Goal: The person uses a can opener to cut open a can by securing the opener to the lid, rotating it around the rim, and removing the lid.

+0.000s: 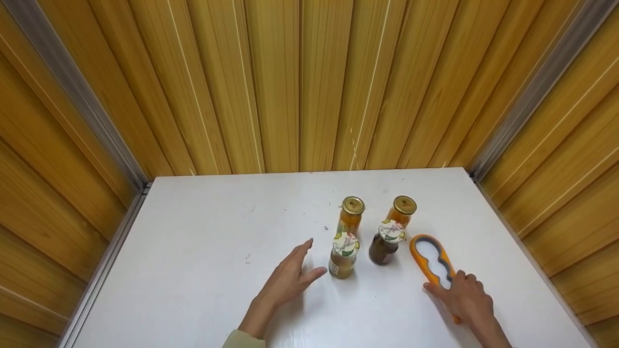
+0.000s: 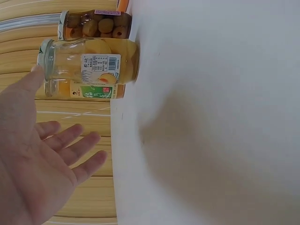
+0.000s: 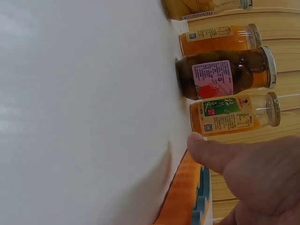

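Observation:
My left hand [image 1: 285, 278] has its fingers spread and thumb apart, just left of a glass jar [image 1: 342, 265] of pale fruit with a patterned white lid. In the left wrist view the thumb [image 2: 33, 78] overlaps that jar's lid edge; whether it touches is unclear. To the right, my right hand [image 1: 466, 297] grips the lower part of an orange jar opener [image 1: 420, 258] with a grey wavy inner edge, lying on the table. Its thumb [image 3: 206, 151] lies on the left side, fingers on the other. Beside the opener stands a jar of dark fruit [image 3: 213, 75].
Behind the two front jars stand two gold-lidded jars of orange fruit, one at the left [image 1: 351, 217] and one at the right [image 1: 402, 210]. All are on a white table [image 1: 203, 241]. Yellow wood-look panels [image 1: 275, 87] enclose its back and sides.

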Available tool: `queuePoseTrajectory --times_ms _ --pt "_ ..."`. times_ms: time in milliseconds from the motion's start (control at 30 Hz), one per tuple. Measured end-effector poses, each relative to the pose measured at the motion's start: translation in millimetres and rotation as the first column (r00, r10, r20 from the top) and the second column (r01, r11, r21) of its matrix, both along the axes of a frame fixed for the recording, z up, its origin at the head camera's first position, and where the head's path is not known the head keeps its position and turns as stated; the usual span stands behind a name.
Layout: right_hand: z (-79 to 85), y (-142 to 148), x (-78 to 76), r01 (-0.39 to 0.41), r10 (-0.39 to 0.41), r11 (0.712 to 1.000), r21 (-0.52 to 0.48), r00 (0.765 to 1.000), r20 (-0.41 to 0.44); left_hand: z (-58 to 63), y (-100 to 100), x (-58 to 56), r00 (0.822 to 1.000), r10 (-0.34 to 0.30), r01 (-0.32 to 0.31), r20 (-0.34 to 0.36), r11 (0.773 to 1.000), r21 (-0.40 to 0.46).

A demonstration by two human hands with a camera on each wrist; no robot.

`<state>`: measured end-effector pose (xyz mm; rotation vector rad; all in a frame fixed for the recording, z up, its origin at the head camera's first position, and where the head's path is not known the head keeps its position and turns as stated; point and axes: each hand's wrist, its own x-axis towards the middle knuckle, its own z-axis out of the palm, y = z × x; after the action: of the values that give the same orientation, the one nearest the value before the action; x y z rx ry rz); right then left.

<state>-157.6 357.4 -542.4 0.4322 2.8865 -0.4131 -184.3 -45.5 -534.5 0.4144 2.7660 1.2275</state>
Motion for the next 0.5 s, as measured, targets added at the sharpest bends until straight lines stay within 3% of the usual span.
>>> queuePoseTrajectory --times_ms 167,500 --pt "-1.0 -3 -1.7 0.008 -0.006 0.999 -0.04 0.999 0.036 -9.3 17 -8.9 0.999 0.007 -0.012 0.048 0.994 0.113" --pt "-1.1 2 -0.8 0.042 -0.038 0.992 -0.121 0.999 0.034 -15.6 47 -21.4 0.999 -0.038 0.031 0.035 0.984 0.174"
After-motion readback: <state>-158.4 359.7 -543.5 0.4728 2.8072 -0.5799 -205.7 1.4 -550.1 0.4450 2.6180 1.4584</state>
